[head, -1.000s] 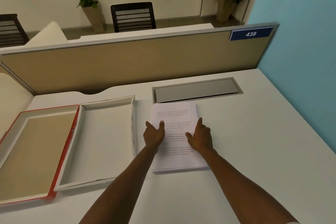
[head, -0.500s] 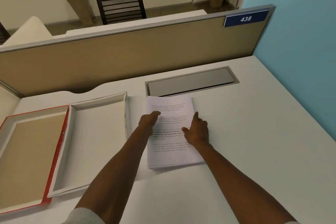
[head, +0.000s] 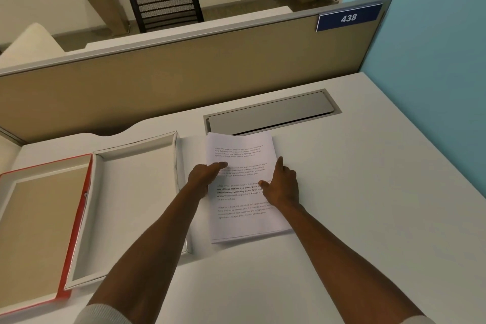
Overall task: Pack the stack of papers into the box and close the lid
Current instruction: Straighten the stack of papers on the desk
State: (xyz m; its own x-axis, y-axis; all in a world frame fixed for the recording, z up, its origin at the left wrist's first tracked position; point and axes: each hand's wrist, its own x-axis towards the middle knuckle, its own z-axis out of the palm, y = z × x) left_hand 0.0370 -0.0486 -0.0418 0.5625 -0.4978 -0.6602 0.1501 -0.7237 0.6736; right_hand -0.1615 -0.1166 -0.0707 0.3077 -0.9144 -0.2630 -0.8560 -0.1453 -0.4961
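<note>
Step in hand: gripping the stack of papers (head: 243, 187). Left hand (head: 203, 179) pinches its left edge; right hand (head: 281, 187) rests spread on its right edge. Next, a level carry into the empty box (head: 131, 200) just left.

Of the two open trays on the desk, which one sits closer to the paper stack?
The all-white tray, directly left of the paper stack. The other tray has a red rim and a tan inside, and lies further left, at the desk's edge.

papers (head: 242, 187): white, black print
box (head: 136, 192): white
lid (head: 39, 226): red rim, tan inside
desk (head: 355, 205): white
partition (head: 184, 81): tan
sign (head: 348, 18): blue, white "438"
wall (head: 434, 60): light blue
</note>
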